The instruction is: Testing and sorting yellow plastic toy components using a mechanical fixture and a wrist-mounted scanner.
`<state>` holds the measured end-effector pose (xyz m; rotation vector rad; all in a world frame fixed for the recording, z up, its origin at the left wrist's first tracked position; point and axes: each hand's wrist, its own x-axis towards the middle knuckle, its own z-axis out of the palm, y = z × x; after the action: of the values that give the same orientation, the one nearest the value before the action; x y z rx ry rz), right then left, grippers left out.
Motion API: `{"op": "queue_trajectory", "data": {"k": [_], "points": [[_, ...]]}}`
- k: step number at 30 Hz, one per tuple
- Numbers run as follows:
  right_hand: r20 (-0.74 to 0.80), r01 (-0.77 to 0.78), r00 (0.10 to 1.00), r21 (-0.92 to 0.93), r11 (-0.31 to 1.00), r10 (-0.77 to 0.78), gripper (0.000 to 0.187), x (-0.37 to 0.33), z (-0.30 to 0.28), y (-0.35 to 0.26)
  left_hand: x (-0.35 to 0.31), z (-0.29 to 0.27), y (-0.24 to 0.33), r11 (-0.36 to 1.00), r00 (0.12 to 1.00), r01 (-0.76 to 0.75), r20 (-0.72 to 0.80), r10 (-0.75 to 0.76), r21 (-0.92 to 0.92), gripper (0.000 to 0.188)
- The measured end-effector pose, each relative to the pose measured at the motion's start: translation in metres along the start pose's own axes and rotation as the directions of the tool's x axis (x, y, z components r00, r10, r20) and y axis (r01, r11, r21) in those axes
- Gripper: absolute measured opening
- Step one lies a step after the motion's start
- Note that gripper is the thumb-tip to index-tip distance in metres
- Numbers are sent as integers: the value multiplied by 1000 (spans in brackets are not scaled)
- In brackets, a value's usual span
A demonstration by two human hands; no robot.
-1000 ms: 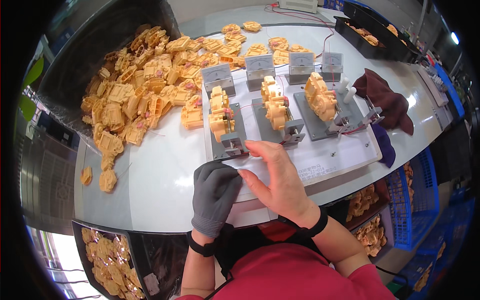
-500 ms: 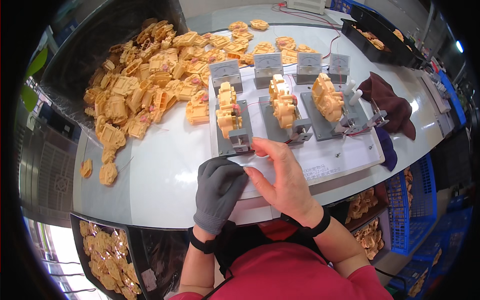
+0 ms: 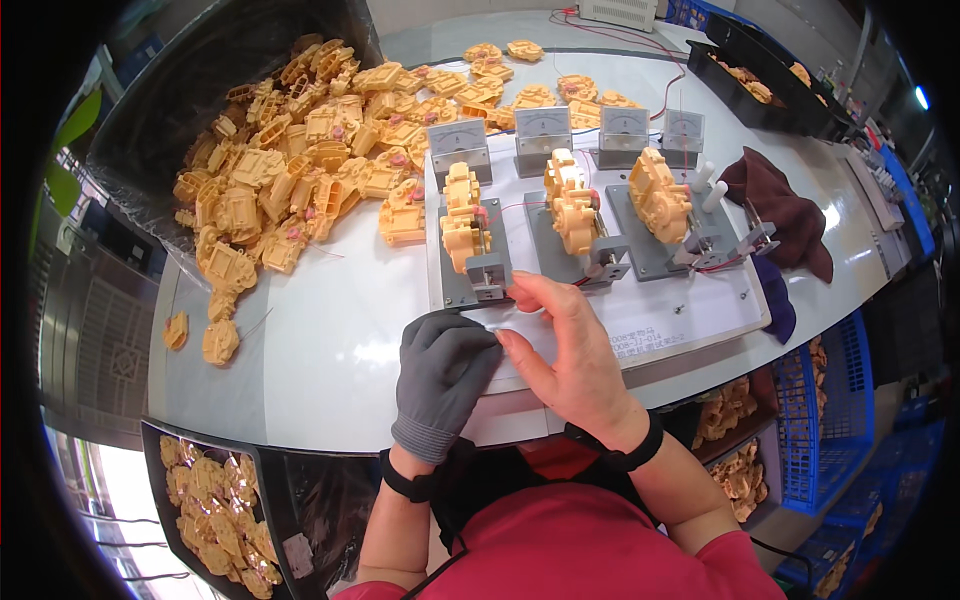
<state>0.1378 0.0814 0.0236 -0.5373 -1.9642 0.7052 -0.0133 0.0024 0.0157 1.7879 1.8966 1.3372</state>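
My left hand, in a grey glove, is closed with its fingers curled at the front of the left test fixture. Whatever it may hold is hidden. My right hand is bare; its thumb and index finger stand apart. The index fingertip is at the lower right of the grey clamp block on that fixture, and I cannot tell whether it presses there. A yellow plastic gearbox sits upright on the left fixture. Similar gearboxes stand on the middle fixture and the right fixture.
Behind the fixtures stand several analog panel meters. A large pile of yellow gearboxes spills from a black lined bin at the left. A brown cloth lies to the right. Below the table are a parts bin and blue crates.
The view has shifted slightly, so the bench appears a little further right. Both hands keep nearly the same pose at the left fixture.
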Motion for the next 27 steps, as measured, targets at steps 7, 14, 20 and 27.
{"op": "queue_trajectory", "data": {"k": [7, 14, 20, 27], "points": [[-3, -7, 1000, -1, 1000, 7, 55, -1, 0, 0, -1, 0, -2, 1000, 1000, -13, 5, 13, 11, 15], [1, -4, 1000, -9, 1000, 4, 54, -1, 0, 0, -1, 1, 0, 999, 1000, -22, -2, 22, 25, 15], [-2, 4, 1000, -16, 1000, -4, 54, -1, -1, 1, -1, 2, 0, 1000, 1000, -18, -13, 18, -1, 14], [-2, 11, 1000, -32, 999, -11, 54, -1, 0, -1, -2, 0, -1, 1000, 1000, -6, -12, 6, 8, 16]]}}
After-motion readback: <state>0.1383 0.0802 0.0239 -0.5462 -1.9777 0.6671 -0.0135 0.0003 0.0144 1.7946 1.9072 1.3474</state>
